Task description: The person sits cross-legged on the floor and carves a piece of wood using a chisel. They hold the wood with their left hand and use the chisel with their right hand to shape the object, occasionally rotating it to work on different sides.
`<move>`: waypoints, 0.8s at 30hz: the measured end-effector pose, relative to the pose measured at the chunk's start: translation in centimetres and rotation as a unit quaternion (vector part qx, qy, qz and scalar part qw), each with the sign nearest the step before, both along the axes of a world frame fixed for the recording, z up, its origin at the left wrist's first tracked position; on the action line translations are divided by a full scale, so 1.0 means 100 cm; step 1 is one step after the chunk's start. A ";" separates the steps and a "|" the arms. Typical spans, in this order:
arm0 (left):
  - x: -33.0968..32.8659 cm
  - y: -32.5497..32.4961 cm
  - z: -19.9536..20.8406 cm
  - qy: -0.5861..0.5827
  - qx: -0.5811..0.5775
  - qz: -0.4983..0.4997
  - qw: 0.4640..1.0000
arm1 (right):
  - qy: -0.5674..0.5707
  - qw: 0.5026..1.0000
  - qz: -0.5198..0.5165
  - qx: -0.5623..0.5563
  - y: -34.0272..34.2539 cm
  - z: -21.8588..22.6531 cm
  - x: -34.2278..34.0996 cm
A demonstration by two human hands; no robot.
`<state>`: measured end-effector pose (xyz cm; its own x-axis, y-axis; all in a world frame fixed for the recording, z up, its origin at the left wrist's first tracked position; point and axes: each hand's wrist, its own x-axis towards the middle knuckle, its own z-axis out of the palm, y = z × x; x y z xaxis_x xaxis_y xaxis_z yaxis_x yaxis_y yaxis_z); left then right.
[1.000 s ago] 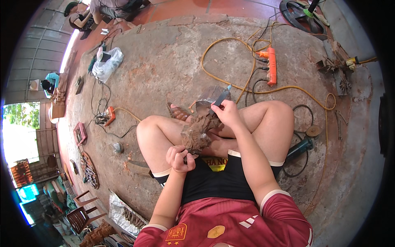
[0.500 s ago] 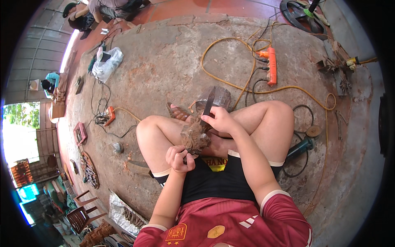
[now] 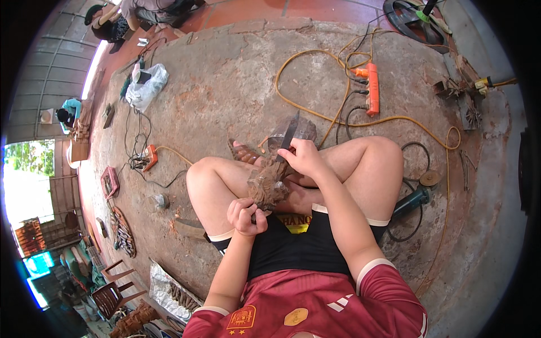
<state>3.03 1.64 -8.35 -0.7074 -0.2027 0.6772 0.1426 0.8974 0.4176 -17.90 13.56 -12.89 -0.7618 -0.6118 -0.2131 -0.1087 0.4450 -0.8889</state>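
I sit cross-legged with a brown carved wood piece (image 3: pixel 265 188) between my thighs. My left hand (image 3: pixel 247 217) is closed in a fist at the carving's near end, gripping it there; the fingertips are hidden. In my right hand (image 3: pixel 303 156) is a dark flat file (image 3: pixel 288 135), long and narrow, its far end pointing up and away. The file's lower end lies against or just over the upper part of the carving; exact contact cannot be made out. Behind the file a dark, shiny, wrapped block (image 3: pixel 304 129) sits on the floor by my feet.
An orange power strip (image 3: pixel 372 90) with a looping yellow cord lies ahead right. A green power tool (image 3: pixel 411 203) rests beside my right thigh. On the left are a white plastic bag (image 3: pixel 147 87), a small orange socket box (image 3: pixel 150 158) and a pink basket (image 3: pixel 109 183). Other people work at far left.
The file has slid a little up and to the right, its far end now tilted more to the right. My right hand shifted slightly with it; my left hand and the carving stay put.
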 end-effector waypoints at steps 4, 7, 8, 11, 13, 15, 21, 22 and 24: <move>-0.001 0.000 0.001 0.000 0.003 -0.001 1.000 | -0.091 0.986 0.050 -0.129 0.003 0.007 0.008; 0.000 0.000 0.001 0.000 0.001 -0.002 1.000 | 0.014 0.998 0.032 -0.048 0.002 0.012 0.001; 0.000 0.000 0.000 0.001 0.002 -0.001 1.000 | 0.064 0.998 0.020 0.004 -0.001 0.011 -0.002; 0.001 0.000 -0.001 0.002 0.005 0.001 1.000 | 0.014 0.998 0.053 -0.044 0.007 0.017 -0.001; 0.000 0.000 0.000 0.002 0.007 0.001 1.000 | -0.052 0.991 0.063 -0.102 0.006 0.007 0.003; -0.001 0.001 0.001 -0.001 0.004 -0.005 1.000 | -0.045 0.995 0.045 -0.083 0.005 0.002 0.003; 0.000 0.000 0.001 -0.001 0.002 -0.006 1.000 | -0.059 0.997 -0.005 -0.042 0.008 0.004 0.001; 0.000 0.000 0.001 -0.001 0.002 -0.004 1.000 | -0.071 0.994 0.004 -0.081 0.008 -0.001 0.004; -0.001 0.000 0.001 -0.002 0.003 -0.006 1.000 | -0.095 0.983 0.017 -0.158 0.009 -0.009 0.010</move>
